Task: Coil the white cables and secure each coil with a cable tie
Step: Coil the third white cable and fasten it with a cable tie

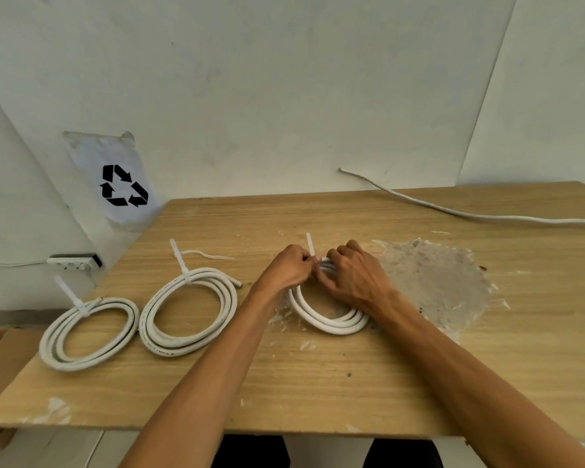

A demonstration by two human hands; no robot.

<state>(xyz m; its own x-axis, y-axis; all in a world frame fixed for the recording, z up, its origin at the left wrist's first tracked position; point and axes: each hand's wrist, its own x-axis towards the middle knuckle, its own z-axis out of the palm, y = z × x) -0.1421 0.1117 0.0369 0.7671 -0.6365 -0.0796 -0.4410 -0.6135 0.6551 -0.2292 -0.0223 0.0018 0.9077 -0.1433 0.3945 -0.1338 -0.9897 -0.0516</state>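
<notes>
Both hands on the third coil (331, 319): left hand (289, 268) pinches the cable tie (309, 246), right hand (353, 275) grips the loops. Two tied coils (186, 315) sit left on the desk (318, 383)

Both my forearms are bare and uncovered from where they cross the near edge of the table (318, 383) up to the wrists. They are long and lean, narrowing steadily toward the wrists. My left hand (286, 268), over the middle of the table, shows a smooth rounded back and a row of knuckles. My right hand (352, 275), just beside it, shows raised tendons fanning across its back and a bony ridge of knuckles. Below the table's near edge are two dark shapes, which may be my legs in dark cloth; I cannot tell for sure.
</notes>
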